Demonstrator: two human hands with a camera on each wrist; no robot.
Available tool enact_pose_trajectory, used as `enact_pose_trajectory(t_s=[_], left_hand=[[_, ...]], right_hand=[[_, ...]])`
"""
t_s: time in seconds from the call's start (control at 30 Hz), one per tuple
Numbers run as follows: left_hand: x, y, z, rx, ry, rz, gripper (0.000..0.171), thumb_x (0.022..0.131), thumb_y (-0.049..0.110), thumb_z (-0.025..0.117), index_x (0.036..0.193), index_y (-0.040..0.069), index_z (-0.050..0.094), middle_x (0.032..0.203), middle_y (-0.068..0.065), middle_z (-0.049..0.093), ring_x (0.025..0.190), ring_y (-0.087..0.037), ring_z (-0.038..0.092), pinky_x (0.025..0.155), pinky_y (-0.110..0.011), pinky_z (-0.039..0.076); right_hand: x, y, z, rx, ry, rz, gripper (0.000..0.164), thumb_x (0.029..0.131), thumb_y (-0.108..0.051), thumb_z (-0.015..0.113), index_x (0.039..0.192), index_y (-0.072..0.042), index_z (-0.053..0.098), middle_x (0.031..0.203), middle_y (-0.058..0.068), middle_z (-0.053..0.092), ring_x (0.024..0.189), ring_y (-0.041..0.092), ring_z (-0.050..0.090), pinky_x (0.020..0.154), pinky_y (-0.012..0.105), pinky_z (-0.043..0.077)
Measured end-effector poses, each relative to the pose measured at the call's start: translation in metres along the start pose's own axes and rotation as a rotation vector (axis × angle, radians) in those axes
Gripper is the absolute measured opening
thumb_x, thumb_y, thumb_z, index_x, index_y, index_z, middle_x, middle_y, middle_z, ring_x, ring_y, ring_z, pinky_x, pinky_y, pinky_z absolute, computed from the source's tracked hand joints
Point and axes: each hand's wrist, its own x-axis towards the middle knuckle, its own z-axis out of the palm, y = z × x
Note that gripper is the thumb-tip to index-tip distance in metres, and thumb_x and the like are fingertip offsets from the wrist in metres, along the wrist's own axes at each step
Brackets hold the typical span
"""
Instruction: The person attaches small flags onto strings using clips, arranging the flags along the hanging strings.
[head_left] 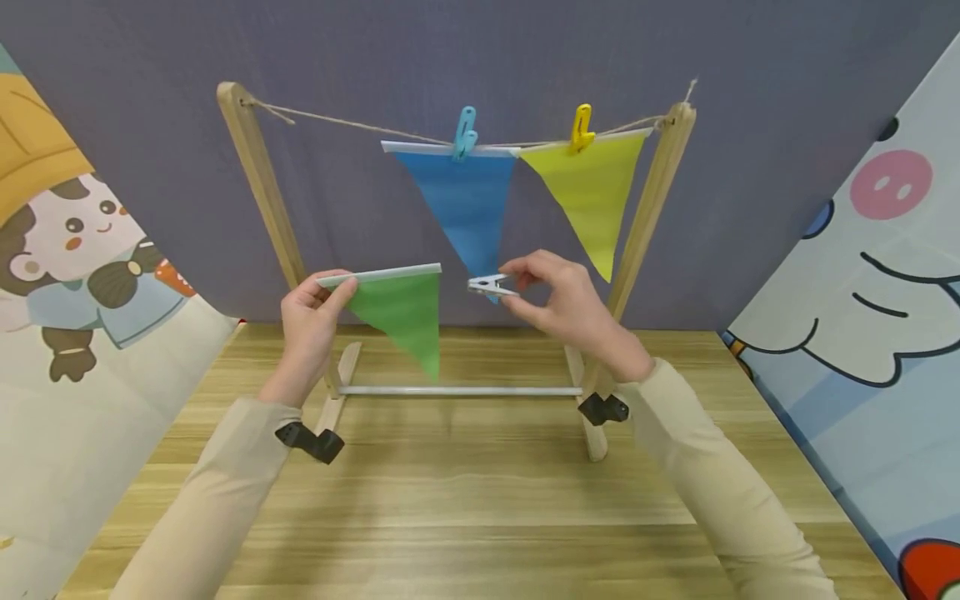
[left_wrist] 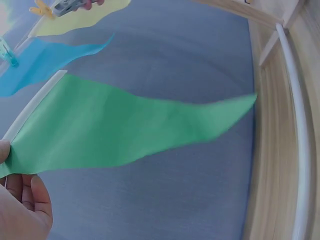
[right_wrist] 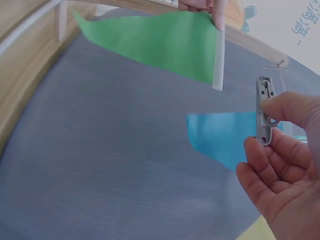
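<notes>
A green triangular pennant [head_left: 405, 312] with a white top edge hangs from my left hand [head_left: 313, 312], which pinches it at the left end of that edge. My right hand [head_left: 562, 300] holds a grey clothespin [head_left: 489, 285] between thumb and fingers, to the right of the pennant and apart from it. Behind the clothespin, a blue pennant [head_left: 468, 196] hangs on the string [head_left: 352, 125] under a light blue clothespin [head_left: 465, 133]. Beside it a yellow pennant [head_left: 596, 187] is clipped by a yellow clothespin [head_left: 582, 127].
Two wooden posts [head_left: 262, 183] carry the string, joined low down by a white rod [head_left: 457, 391]. The frame stands on a wood-grain table [head_left: 465, 517] before a grey backdrop [head_left: 480, 50]. Cartoon-printed panels flank both sides.
</notes>
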Motion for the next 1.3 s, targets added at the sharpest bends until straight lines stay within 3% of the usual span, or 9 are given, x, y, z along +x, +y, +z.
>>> enact_pose_trajectory(t_s=[0.33,0.5,0.57,0.67,0.83,1.07,1.3], left_hand=[[0.009,0.012,0.009,-0.036,0.051,-0.005,0.022,0.084,-0.001,0.066,0.076,0.019,0.068,0.074,0.008,0.065,0.066,-0.004,0.056,0.064,-0.016,0.045],[0.017,0.021,0.018,-0.095,0.074,0.018,0.004,0.084,0.004,0.069,0.082,0.005,0.067,0.072,0.006,0.064,0.066,-0.004,0.055,0.063,-0.017,0.045],[0.020,0.025,0.021,-0.124,0.083,0.035,0.007,0.084,0.005,0.070,0.083,0.000,0.066,0.070,0.006,0.064,0.065,-0.005,0.054,0.063,-0.017,0.044],[0.024,0.031,0.025,-0.155,0.090,0.067,0.005,0.085,0.003,0.067,0.080,0.003,0.067,0.069,0.005,0.064,0.064,-0.005,0.054,0.063,-0.018,0.044],[0.029,0.041,0.029,-0.178,0.093,0.080,0.018,0.089,0.000,0.061,0.077,0.012,0.066,0.072,0.004,0.065,0.068,-0.006,0.056,0.069,-0.020,0.045],[0.039,0.060,0.034,-0.278,0.117,0.030,0.010,0.089,0.000,0.060,0.082,0.004,0.065,0.078,-0.004,0.064,0.072,-0.011,0.057,0.071,-0.022,0.047],[0.048,0.074,0.040,-0.352,0.173,0.035,0.010,0.090,-0.002,0.059,0.081,0.002,0.063,0.077,-0.007,0.064,0.068,-0.012,0.057,0.064,-0.021,0.048]], right_hand=[[0.019,-0.007,-0.011,-0.011,0.019,-0.056,0.026,0.077,-0.002,0.075,0.102,0.002,0.066,0.088,0.012,0.062,0.079,0.019,0.059,0.071,0.032,0.050],[0.032,-0.009,-0.015,-0.025,0.036,-0.107,0.027,0.077,-0.001,0.074,0.103,0.004,0.065,0.088,0.014,0.062,0.078,0.021,0.059,0.072,0.034,0.050],[0.038,-0.011,-0.018,-0.035,0.042,-0.126,0.027,0.078,0.000,0.073,0.103,0.005,0.064,0.088,0.015,0.062,0.078,0.021,0.058,0.072,0.034,0.050],[0.047,-0.015,-0.022,-0.047,0.051,-0.157,0.027,0.078,0.000,0.073,0.102,0.006,0.062,0.089,0.016,0.062,0.078,0.021,0.058,0.072,0.033,0.050],[0.060,-0.021,-0.027,-0.064,0.076,-0.204,0.024,0.078,-0.001,0.073,0.098,0.006,0.062,0.089,0.016,0.063,0.077,0.020,0.059,0.072,0.032,0.051],[0.080,-0.034,-0.033,-0.081,0.071,-0.226,0.023,0.079,-0.002,0.073,0.098,0.008,0.063,0.091,0.016,0.064,0.077,0.022,0.058,0.073,0.032,0.050],[0.097,-0.046,-0.035,-0.089,0.044,-0.234,0.023,0.083,-0.004,0.070,0.102,0.008,0.062,0.093,0.017,0.063,0.079,0.022,0.055,0.074,0.030,0.046]])
